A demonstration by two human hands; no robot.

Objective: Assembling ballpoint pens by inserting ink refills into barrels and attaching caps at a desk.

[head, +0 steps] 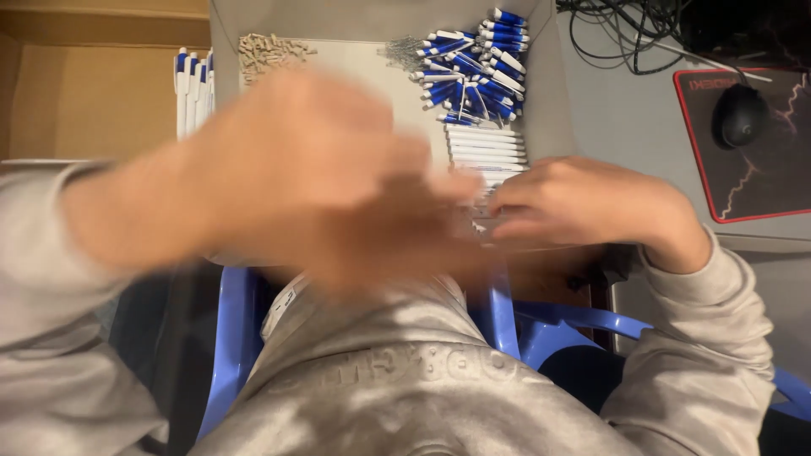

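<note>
- Your left hand (321,181) is blurred at frame centre; grip cannot be told.
- Your right hand (583,207), fingers curled, rests on white barrels (486,152), centre right.
- Barrels likely light, stiff, slippery; pinch mid-length.
- Blue-white pens (477,63) heaped, upper centre.

Bare tray floor (363,63) lies open between the pile of tan pieces (269,52) and the heap of blue-and-white pens (473,72); the blurred left hand (321,177) blocks the near side.
</note>
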